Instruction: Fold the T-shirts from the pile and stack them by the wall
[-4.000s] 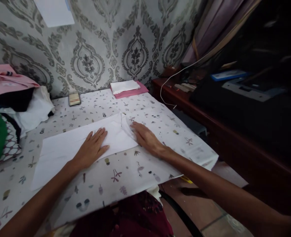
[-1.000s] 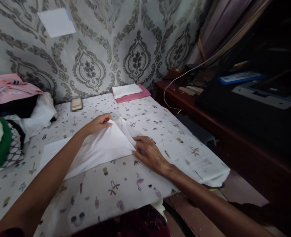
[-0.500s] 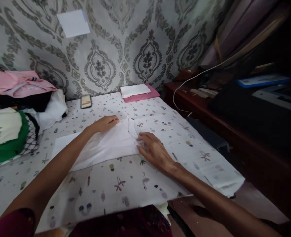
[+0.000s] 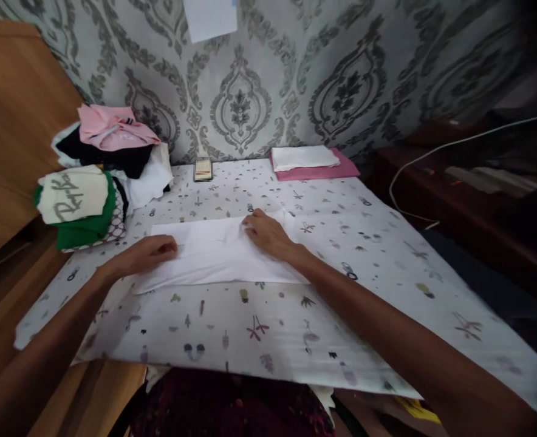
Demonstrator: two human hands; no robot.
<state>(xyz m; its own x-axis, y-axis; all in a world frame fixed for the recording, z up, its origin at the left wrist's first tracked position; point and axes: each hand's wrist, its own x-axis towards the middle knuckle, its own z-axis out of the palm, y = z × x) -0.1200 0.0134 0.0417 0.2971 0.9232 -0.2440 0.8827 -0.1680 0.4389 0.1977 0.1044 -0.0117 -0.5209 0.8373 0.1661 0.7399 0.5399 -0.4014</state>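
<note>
A white shirt point(image 4: 214, 264) lies folded into a long strip across the patterned sheet in front of me. At its left end is my left hand point(image 4: 147, 254), fingers curled in and closed at the fabric; the fingertips are partly hidden. My right hand point(image 4: 268, 233) rests over the right part of the shirt, its fingers bent down and pinching the cloth near the upper edge. The shirt's right end runs partly under my right wrist.
The patterned sheet point(image 4: 268, 334) covers the table. A clothes pile point(image 4: 113, 130) stands at the back left, with a green folded garment point(image 4: 86, 227) before it. Folded white and pink cloths point(image 4: 314, 167) and a small box point(image 4: 203, 169) lie along the wall. A white cable point(image 4: 432, 149) hangs at right.
My view has turned left. My left hand has moved from the shirt's upper middle to its left end; my right hand has shifted from the neckline end inward onto the cloth.
</note>
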